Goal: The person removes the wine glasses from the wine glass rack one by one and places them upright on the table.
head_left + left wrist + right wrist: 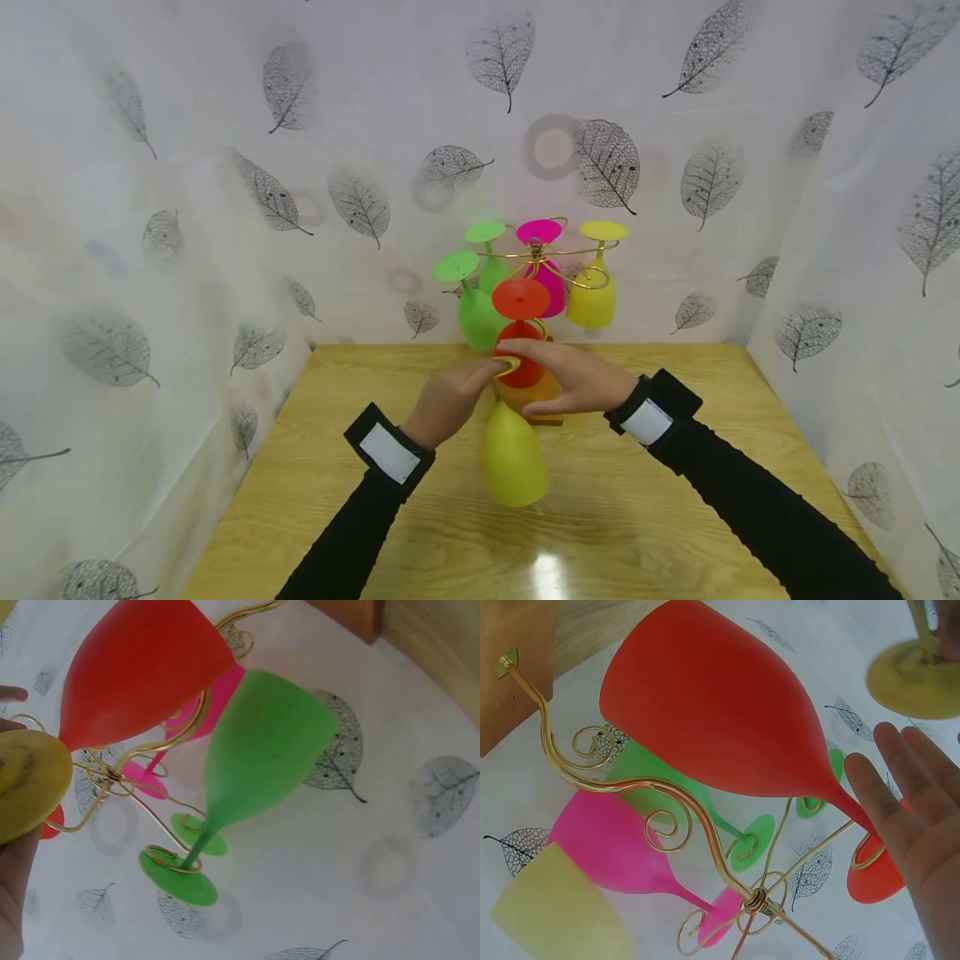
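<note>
My left hand (448,402) pinches a yellow plastic goblet (515,457) near its foot, bowl downward, in front of the rack. Its round foot (34,784) shows large in the left wrist view. Beside it, my right hand (581,377) is held with fingers extended and nothing in its grasp. In the right wrist view, those fingertips lie close to the stem of a red goblet (712,701). That red goblet hangs upside down by its foot (521,297) from the gold wire rack (656,784), at the front. The hands partly cover its bowl.
Two green goblets (480,315), a pink one (551,290) and another yellow one (592,293) hang upside down around the rack. Its wooden base (517,667) stands on the wood-grain table (637,500). Leaf-patterned white sheeting (405,100) surrounds the back and sides.
</note>
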Demonstrator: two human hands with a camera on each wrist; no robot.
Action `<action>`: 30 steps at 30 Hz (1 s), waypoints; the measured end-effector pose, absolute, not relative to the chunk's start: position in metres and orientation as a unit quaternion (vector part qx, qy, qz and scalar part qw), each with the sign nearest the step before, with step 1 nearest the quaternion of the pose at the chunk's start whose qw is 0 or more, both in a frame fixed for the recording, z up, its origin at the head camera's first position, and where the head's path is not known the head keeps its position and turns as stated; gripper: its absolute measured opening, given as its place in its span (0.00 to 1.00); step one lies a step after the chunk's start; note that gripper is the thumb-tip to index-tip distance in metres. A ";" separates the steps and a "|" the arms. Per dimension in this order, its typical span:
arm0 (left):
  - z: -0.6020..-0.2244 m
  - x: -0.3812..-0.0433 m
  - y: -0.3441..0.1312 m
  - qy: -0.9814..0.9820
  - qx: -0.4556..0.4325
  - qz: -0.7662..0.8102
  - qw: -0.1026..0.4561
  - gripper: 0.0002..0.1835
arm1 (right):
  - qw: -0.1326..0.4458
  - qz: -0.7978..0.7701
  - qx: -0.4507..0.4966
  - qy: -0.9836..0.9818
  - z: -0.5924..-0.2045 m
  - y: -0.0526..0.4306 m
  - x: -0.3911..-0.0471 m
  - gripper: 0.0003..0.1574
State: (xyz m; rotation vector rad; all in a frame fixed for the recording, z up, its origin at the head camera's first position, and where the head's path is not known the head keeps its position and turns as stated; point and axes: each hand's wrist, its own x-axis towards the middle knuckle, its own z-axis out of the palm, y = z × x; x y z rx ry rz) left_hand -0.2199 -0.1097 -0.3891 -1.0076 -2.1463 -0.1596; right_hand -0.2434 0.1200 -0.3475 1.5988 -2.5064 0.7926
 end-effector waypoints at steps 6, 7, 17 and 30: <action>-0.408 -0.224 -0.133 -0.888 -0.270 -0.203 0.312 0.17 | 0.041 0.258 0.507 -0.822 -0.350 0.129 -0.237 0.43; -0.410 -0.224 -0.135 -0.894 -0.255 -0.224 0.293 0.18 | 0.039 0.258 0.504 -0.824 -0.350 0.130 -0.236 0.41; -0.425 -0.225 -0.152 -0.892 -0.142 -0.405 0.139 0.23 | 0.024 0.307 0.551 -0.775 -0.351 0.130 -0.227 0.55; -0.430 -0.222 -0.145 -0.916 -0.147 -0.362 0.090 0.19 | 0.087 0.255 0.530 -0.804 -0.353 0.117 -0.222 0.54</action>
